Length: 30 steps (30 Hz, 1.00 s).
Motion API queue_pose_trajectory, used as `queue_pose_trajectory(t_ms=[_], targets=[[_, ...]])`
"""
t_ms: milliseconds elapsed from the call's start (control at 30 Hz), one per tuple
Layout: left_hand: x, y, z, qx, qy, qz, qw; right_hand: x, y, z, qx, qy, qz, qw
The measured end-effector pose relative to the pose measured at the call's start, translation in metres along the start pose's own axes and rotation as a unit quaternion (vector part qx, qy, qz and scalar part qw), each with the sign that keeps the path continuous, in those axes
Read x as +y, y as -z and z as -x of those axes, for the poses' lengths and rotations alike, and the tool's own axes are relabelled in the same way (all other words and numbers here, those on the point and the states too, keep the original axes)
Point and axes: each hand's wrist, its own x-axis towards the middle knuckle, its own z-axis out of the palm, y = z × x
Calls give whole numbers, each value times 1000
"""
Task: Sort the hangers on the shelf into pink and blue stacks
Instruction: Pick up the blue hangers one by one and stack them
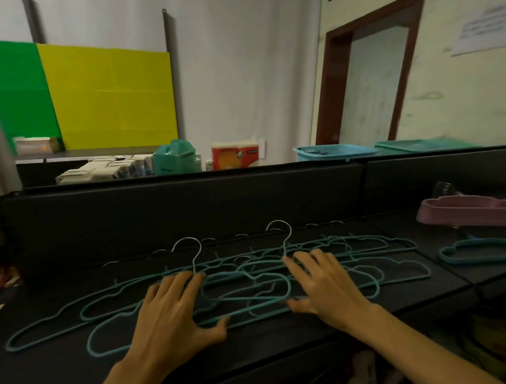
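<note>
A black shelf [63, 377] fills the lower half of the frame, backed by a low black wall [186, 210] across the middle; behind that a white wall, green and yellow boards at upper left and a doorway at upper right. In the centre lies a loose spread of blue hangers [247, 284], overlapping, hooks toward the back wall; the left hand [170, 309] and the right hand [321, 284] lie flat on it, apart, fingers spread and pressing down, neither closed round a wire. At middle right sits a pink stack [470, 211], compact and apart from the blue; just below it a few more blue hangers [489, 250] lie at the frame's right edge. By the look of it the pinks are already pulled out, and what is left is to square the blue spread into one pile and bring in the strays at right. The shelf's front edge runs close under the wrists, so little room there; bare black surface lies at lower left, and the back wall stops the hooks.
</note>
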Motion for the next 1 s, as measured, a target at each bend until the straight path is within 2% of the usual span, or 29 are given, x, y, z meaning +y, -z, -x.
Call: queue_pose_trajectory(t_ms=[267, 400, 567, 767, 1000], targets=[[145, -17, -55, 25, -99, 52, 993, 141, 16, 106, -76, -132, 34, 988], [215, -35, -83, 10, -141, 72, 987, 206, 34, 163, -88, -207, 70, 972], [293, -59, -108, -20, -183, 96, 978, 280, 54, 233, -134, -291, 44, 946], [375, -85, -149, -44, -236, 108, 965, 343, 58, 280, -136, -367, 81, 917], [457, -125, -201, -69, -260, 111, 957, 426, 37, 297, -72, -388, 76, 916]])
